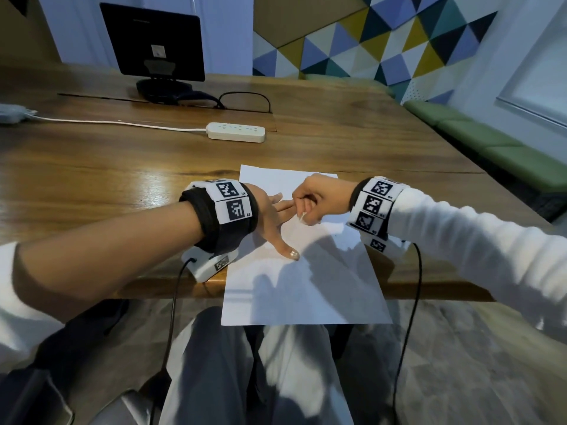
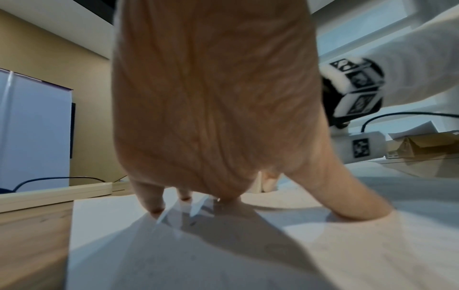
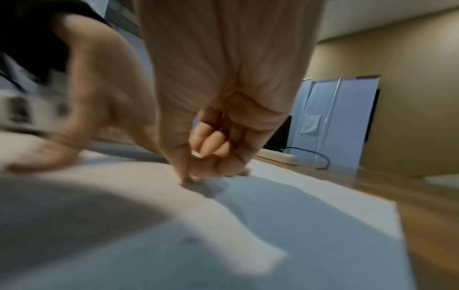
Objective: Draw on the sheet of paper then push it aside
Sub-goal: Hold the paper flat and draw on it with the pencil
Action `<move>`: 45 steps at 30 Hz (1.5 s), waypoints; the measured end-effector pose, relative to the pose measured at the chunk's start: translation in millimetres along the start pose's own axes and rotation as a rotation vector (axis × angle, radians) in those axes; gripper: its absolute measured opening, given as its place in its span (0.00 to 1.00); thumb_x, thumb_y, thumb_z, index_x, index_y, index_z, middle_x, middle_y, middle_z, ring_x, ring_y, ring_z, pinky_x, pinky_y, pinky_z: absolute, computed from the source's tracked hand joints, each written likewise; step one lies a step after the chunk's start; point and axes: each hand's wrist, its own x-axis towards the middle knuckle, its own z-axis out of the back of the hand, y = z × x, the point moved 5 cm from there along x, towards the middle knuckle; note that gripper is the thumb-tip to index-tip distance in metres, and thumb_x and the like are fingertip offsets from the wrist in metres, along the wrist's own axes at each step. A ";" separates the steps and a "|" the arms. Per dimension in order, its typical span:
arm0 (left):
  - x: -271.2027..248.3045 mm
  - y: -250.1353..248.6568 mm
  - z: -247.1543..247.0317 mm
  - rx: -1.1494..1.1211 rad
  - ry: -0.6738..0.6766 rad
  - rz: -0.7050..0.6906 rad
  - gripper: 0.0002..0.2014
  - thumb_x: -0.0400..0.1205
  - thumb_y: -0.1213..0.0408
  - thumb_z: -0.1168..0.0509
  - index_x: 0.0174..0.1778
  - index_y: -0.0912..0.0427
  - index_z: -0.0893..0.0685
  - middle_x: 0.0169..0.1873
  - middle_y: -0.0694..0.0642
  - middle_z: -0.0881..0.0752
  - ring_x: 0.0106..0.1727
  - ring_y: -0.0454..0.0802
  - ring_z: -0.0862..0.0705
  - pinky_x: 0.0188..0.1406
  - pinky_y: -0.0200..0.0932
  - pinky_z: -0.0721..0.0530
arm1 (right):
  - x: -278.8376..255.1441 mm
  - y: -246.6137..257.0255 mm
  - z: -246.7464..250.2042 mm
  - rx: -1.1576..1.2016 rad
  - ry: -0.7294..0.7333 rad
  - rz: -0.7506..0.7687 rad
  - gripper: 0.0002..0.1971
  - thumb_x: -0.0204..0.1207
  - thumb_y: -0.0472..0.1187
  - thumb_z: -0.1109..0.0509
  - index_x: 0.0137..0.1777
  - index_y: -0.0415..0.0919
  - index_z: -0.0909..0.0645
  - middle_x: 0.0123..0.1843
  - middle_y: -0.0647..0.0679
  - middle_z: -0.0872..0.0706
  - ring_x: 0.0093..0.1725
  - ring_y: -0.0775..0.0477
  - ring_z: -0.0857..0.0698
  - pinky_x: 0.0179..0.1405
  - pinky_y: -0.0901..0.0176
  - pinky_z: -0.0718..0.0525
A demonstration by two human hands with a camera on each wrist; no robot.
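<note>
A white sheet of paper (image 1: 306, 286) lies on the wooden table (image 1: 92, 185), its near end hanging over the front edge above my lap. My left hand (image 1: 273, 216) lies on the sheet's left part, fingers straight and spread, thumb tip pressing down; the left wrist view shows its fingertips (image 2: 154, 208) on the paper (image 2: 174, 255). My right hand (image 1: 316, 197) is curled just right of the left fingers, its bunched fingertips (image 3: 188, 176) touching the paper (image 3: 298, 215). No pen shows in it. I see no drawn marks on the sheet.
A white power strip (image 1: 235, 132) with its cord lies behind the paper. Further back stand a black monitor (image 1: 153, 41) and a pair of glasses (image 1: 245, 101). A green bench (image 1: 491, 142) runs along the right side. Cables hang from both wrists.
</note>
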 end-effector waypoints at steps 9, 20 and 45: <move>-1.3 15.8 3.2 0.040 0.034 0.007 0.62 0.70 0.30 0.36 0.80 0.55 0.74 0.80 0.50 0.73 0.83 0.53 0.68 0.82 0.60 0.60 | -0.7 3.2 -2.2 0.026 0.045 0.018 0.05 0.69 0.28 0.25 0.38 0.37 0.18 0.27 0.50 0.15 0.24 0.58 0.17 0.32 0.65 0.18; -4.8 14.6 3.2 0.001 0.027 -0.030 0.59 0.72 0.34 0.34 0.81 0.51 0.71 0.82 0.51 0.68 0.83 0.55 0.67 0.82 0.62 0.60 | 5.7 12.4 -12.4 -0.015 0.068 0.035 0.05 0.69 0.27 0.26 0.38 0.36 0.18 0.26 0.50 0.17 0.24 0.59 0.18 0.31 0.66 0.19; -11.7 16.5 -0.5 -0.182 0.077 -0.078 0.50 0.75 0.38 0.34 0.83 0.46 0.60 0.83 0.49 0.61 0.83 0.50 0.64 0.82 0.56 0.62 | 8.4 31.1 -27.4 0.049 0.096 0.100 0.03 0.70 0.29 0.26 0.41 0.33 0.19 0.26 0.52 0.17 0.26 0.54 0.17 0.32 0.69 0.20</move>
